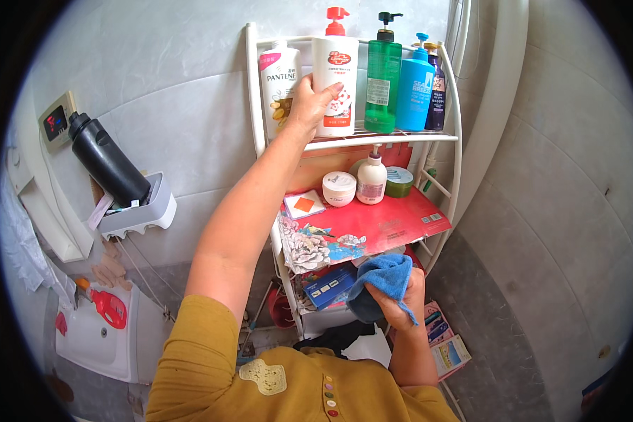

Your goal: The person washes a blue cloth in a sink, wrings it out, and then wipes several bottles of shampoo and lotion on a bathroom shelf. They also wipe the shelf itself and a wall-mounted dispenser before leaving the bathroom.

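My left hand (313, 104) is raised to the top shelf and grips a white Lifebuoy pump bottle (335, 63) with a red pump, which stands at the shelf's edge. To its left is a white Pantene bottle (278, 68). On its right stand a green pump bottle (384, 68), a blue Sea Breeze pump bottle (415, 95) and a dark purple bottle (437, 103). Lower down, my right hand (403, 306) holds a bunched blue cloth (382, 279) in front of the lower shelf.
The white metal rack (390, 139) has a middle shelf covered in red card (395, 216), bearing a white jar (339, 188), a pump bottle (371, 179) and a green jar (399, 182). A wall caddy (161, 203) with a black bottle (108, 158) and a washbasin (89, 343) are at left.
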Available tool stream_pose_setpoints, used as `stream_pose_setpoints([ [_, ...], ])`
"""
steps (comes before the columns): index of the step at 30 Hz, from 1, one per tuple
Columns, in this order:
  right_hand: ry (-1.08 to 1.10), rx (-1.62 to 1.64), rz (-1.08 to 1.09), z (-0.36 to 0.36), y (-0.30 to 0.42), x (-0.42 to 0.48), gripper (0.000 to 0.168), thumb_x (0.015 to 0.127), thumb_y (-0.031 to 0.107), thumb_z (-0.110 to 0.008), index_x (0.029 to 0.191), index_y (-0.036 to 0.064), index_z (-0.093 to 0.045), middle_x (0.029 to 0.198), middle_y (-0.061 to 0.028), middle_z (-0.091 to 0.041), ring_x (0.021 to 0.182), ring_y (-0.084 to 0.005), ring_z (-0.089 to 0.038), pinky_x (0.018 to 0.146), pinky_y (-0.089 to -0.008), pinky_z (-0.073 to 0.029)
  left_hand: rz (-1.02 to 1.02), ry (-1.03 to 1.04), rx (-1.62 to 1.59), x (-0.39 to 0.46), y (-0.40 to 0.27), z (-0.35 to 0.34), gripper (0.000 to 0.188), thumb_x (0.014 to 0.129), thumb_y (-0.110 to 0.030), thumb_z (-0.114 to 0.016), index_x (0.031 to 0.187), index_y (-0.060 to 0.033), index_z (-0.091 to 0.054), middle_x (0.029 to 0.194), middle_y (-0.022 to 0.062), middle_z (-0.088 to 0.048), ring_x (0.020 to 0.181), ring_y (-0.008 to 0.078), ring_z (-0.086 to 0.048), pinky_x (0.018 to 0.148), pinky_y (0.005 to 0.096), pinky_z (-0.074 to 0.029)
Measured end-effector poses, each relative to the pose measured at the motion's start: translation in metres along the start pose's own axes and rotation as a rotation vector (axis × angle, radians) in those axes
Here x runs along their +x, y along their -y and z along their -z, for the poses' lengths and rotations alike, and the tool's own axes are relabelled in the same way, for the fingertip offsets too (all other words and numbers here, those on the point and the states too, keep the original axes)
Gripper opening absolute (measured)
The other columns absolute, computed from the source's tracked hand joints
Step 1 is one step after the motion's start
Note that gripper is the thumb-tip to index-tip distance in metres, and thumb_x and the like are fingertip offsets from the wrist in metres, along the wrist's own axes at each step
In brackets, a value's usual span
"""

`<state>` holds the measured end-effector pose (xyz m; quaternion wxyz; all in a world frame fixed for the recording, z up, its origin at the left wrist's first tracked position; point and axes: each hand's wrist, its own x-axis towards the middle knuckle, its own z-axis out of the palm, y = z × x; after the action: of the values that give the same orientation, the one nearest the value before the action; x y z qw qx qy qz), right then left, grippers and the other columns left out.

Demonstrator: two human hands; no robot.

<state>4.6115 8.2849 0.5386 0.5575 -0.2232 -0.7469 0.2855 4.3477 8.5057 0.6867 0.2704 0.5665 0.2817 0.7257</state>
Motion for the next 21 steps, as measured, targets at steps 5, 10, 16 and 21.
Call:
stream_pose_setpoints([
  [5, 0.032, -0.01, 0.003, -0.001, 0.0, -0.001, 0.015, 0.08, 0.008, -0.081, 0.092, 0.002, -0.075, 0.085, -0.0116, -0.074, 0.072, -0.0237, -0.073, 0.068, -0.0315, -0.055, -0.11, -0.162, 0.168, 0.01, 0.027, 0.0, 0.047, 0.092, -0.019, -0.076, 0.126, 0.0042, -0.053, 0.121, 0.0177, -0.064, 0.11, 0.0231, -0.066, 0.088, 0.0386, -0.06],
  [10, 0.057, 0.01, 0.0, -0.003, 0.0, 0.001, 0.016, 0.079, 0.008, -0.081, 0.092, 0.002, -0.075, 0.087, -0.0118, -0.074, 0.073, -0.0246, -0.073, 0.068, -0.0318, -0.056, -0.366, -0.218, 0.667, 0.014, 0.032, 0.005, 0.062, 0.082, -0.023, -0.082, 0.127, 0.0055, -0.049, 0.12, 0.0257, -0.058, 0.115, 0.0369, -0.056, 0.1, 0.0456, -0.048],
  [16, 0.078, 0.006, -0.018, -0.005, 0.0, 0.003, 0.016, 0.077, 0.007, -0.08, 0.092, 0.002, -0.075, 0.088, -0.0119, -0.075, 0.075, -0.0255, -0.074, 0.069, -0.0323, -0.056, -0.372, -0.195, 0.851, 0.006, 0.02, 0.006, 0.072, 0.079, -0.026, -0.084, 0.13, 0.0069, -0.045, 0.119, 0.0291, -0.056, 0.118, 0.0431, -0.05, 0.105, 0.0488, -0.042],
  [21, 0.086, 0.004, 0.003, -0.006, 0.001, 0.004, 0.017, 0.077, 0.008, -0.08, 0.092, 0.001, -0.075, 0.089, -0.0126, -0.075, 0.075, -0.0258, -0.074, 0.07, -0.0321, -0.057, -0.469, -0.261, 0.84, -0.001, 0.019, 0.0, 0.078, 0.082, -0.026, -0.082, 0.136, 0.0102, -0.04, 0.132, 0.0327, -0.051, 0.129, 0.0453, -0.048, 0.11, 0.0457, -0.041],
])
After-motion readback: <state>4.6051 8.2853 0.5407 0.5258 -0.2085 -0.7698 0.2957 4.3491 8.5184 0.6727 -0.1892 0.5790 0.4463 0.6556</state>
